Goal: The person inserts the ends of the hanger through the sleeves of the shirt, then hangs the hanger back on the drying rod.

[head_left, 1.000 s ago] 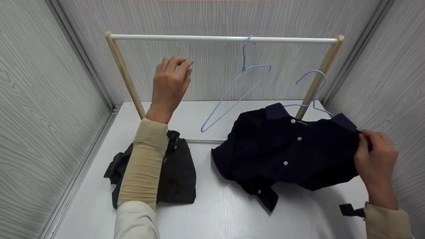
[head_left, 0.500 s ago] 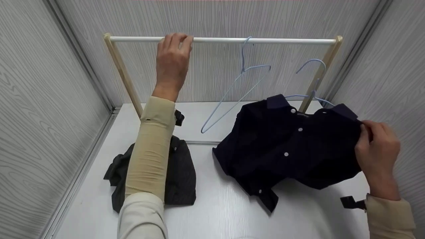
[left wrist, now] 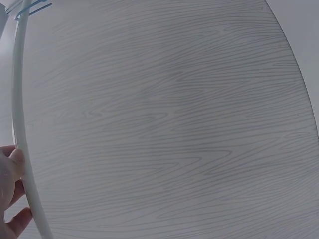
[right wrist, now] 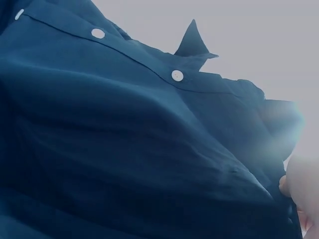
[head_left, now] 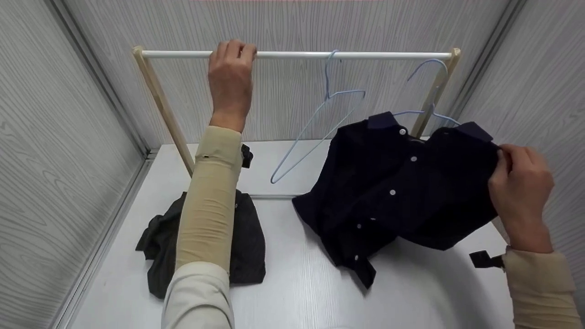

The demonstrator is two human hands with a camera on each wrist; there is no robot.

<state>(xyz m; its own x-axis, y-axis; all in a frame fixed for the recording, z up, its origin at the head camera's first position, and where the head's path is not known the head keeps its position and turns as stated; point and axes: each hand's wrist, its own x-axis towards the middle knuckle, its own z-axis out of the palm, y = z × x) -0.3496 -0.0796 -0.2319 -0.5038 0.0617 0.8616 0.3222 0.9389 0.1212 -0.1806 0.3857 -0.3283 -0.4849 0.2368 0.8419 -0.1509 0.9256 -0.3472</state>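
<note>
My left hand is up at the white rail of a clothes rack, its fingers curled over the rail left of the middle. In the left wrist view, fingertips touch the rail. My right hand pinches the shoulder of a dark navy shirt with white buttons. Inside the shirt's collar sits a light blue hanger, its hook standing free of the rail, near the rack's right post. The right wrist view is mostly filled by the shirt, with part of the hand at the right edge.
Another light blue hanger hangs bare from the rail, between the left hand and the shirt. A crumpled dark garment lies on the white table below the left forearm. Wood posts carry the rail; grained panels enclose the table.
My left hand has risen from below the rail and taken hold of it. The right hand has lifted the shirt and its hanger upward, bringing the hook close to rail height in view.
</note>
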